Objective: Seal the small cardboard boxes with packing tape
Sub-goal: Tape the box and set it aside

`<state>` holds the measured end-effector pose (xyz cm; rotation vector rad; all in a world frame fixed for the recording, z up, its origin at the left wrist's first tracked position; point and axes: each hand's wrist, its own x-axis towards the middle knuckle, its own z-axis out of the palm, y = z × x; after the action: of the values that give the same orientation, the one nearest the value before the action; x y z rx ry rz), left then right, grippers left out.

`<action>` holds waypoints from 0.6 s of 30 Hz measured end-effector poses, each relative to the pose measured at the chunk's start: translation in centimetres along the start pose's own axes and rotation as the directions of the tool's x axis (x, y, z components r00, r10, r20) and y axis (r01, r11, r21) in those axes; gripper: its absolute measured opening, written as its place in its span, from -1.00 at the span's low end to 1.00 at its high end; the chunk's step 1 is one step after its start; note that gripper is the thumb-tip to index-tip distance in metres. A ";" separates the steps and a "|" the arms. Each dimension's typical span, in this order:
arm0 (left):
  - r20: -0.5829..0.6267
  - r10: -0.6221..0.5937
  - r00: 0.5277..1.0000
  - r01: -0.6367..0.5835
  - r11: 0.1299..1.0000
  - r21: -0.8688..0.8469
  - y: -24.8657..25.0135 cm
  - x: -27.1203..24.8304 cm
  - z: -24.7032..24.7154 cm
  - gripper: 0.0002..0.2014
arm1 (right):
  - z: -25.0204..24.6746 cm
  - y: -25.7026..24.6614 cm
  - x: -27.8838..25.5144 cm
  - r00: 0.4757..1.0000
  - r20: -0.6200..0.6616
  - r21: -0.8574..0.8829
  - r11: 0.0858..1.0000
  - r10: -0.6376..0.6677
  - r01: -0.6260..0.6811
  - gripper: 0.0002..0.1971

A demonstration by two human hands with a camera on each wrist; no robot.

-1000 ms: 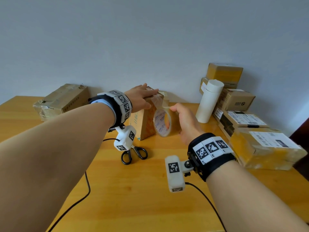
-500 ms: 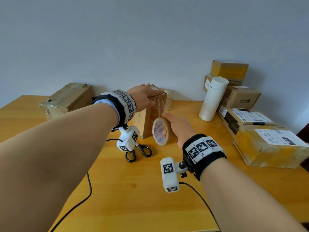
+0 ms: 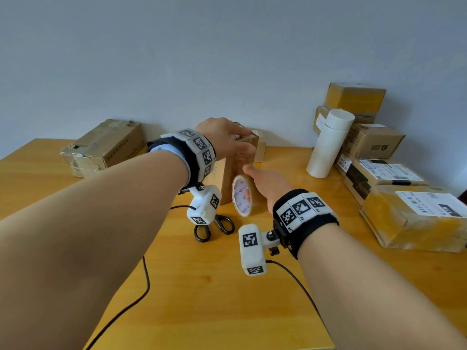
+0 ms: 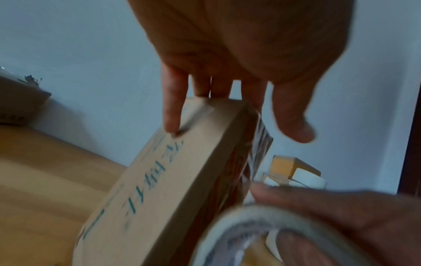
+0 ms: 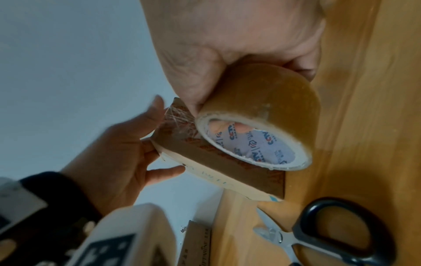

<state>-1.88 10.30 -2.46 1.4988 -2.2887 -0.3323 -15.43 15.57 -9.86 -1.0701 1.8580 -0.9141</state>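
A small cardboard box (image 3: 223, 183) stands upright at the middle back of the wooden table (image 3: 202, 299); it also shows in the wrist views (image 4: 159, 189) (image 5: 218, 162). My left hand (image 3: 225, 137) rests on its top with straight fingers, the little finger (image 4: 173, 124) pressing the pale printed side and the thumb free. My right hand (image 3: 270, 183) grips a roll of brown packing tape (image 3: 242, 198) (image 5: 268, 100) and holds it low against the box's brown front face. Clear tape runs from the box's top edge down that face to the roll.
Black-handled scissors (image 3: 214, 226) lie just in front of the box. A white cylinder (image 3: 328, 145) and a stack of taped parcels (image 3: 404, 203) fill the right side. A long carton (image 3: 103, 147) sits at the back left. Wrist-camera cables (image 3: 141, 286) trail over the near table.
My right hand has brought the roll in from the side and down the box's front face, laying the stretched tape against it. My left hand has stayed on the box top.
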 end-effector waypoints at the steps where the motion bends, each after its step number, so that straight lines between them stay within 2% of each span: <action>1: -0.032 0.002 0.999 -0.002 1.000 0.008 0.0 0.1 0.4 -0.54 | 0.1 0.0 0.1 1.000 0.002 -0.004 1.000 -0.004 0.004 -0.40; 3: -0.056 0.014 0.998 -0.014 1.000 0.015 0.0 0.4 0.7 -0.59 | 0.4 -0.2 0.2 1.000 -0.003 0.001 1.000 -0.010 0.010 -0.40; 8: -0.021 0.064 0.998 -0.064 0.998 0.014 0.0 0.8 0.4 -0.59 | 0.9 -0.2 0.6 1.000 0.022 0.001 1.000 -0.002 0.002 -0.36; 13: -0.017 0.041 0.999 -0.042 0.998 -0.051 -0.6 1.0 0.5 -0.61 | 1.0 0.1 0.5 0.999 0.041 0.034 0.999 -0.006 0.004 -0.40; 16: -0.016 0.009 1.000 -0.011 0.988 -0.154 -1.0 0.8 -0.7 -0.65 | 0.7 0.2 -0.1 0.998 0.057 0.143 0.990 -0.009 0.000 -0.36; 18: -0.008 -0.065 0.998 0.060 0.956 -0.287 -1.7 0.8 -1.6 -0.67 | 0.1 -0.7 -0.4 0.993 0.083 0.269 0.961 -0.086 0.061 -0.42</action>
<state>-0.05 8.88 -1.51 1.4195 -2.0763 -0.6376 -14.94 15.67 -9.25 -1.0017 1.5753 -1.1032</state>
